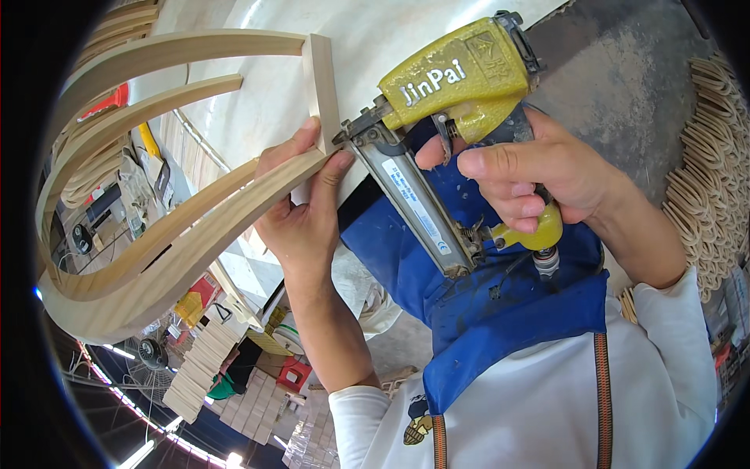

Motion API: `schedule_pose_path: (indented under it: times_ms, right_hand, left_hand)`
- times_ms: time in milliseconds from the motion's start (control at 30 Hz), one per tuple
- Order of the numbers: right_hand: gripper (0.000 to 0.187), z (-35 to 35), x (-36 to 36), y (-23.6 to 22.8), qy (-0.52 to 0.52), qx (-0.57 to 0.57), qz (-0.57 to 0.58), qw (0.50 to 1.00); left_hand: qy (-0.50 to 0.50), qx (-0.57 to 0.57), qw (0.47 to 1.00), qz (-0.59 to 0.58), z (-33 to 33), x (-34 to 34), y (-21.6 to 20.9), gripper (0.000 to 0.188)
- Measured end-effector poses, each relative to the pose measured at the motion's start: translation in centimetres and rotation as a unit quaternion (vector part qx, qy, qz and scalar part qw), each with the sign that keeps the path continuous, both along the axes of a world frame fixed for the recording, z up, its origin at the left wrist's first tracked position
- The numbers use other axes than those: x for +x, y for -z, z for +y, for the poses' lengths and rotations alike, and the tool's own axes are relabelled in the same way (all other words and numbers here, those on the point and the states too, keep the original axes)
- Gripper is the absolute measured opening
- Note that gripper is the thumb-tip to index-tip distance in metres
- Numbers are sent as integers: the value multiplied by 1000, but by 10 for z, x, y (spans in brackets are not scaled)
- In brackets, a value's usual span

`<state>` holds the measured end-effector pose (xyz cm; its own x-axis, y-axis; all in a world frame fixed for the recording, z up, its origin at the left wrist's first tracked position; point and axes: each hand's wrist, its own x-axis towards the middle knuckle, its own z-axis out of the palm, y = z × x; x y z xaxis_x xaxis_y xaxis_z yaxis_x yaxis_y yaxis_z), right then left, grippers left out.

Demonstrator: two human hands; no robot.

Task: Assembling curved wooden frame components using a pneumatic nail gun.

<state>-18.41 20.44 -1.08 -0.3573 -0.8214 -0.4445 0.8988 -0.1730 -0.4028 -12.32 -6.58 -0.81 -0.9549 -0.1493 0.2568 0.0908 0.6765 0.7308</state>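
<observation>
My left hand [301,215] is closed around one end of a bent wooden frame [207,238], thumb and fingers at the corner where a curved rail meets a short straight crosspiece [319,86]. The pale frame loops out to the left side of the view. In my right hand [543,168] is a yellow pneumatic nail gun [461,74], gripped by its handle with the index finger by the trigger. Its nose points left and sits right at the corner of the frame, close to my left thumb; whether it touches the wood I cannot tell. A silver magazine [422,207] slants down from the nose.
A white worktable [234,117] lies beyond the frame, with a yellow-handled tool [148,139] and a red object [116,99] at its left. Bent wooden pieces [695,180] are piled at the right. Stacked wooden strips [205,363] and a fan [152,353] appear at lower left.
</observation>
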Motion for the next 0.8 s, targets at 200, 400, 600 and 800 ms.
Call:
schedule_pose_path:
  times_ms: [200,400,600,800]
  right_hand:
    - [35,-2,3,2,2,-10,-17,1000]
    - [36,-3,7,-1,-2,51,-10,999]
    - [36,1,-2,-12,-5,64,36,997]
    - [36,30,-29,-51,11,157,245,957]
  left_hand:
    - [2,-9,1000,2,-3,1,1,42]
    - [12,-7,1000,8,-2,0,1,41]
    - [11,-2,1000,-8,-3,1,0,39]
    - [35,26,997,-65,-10,5,-15,39]
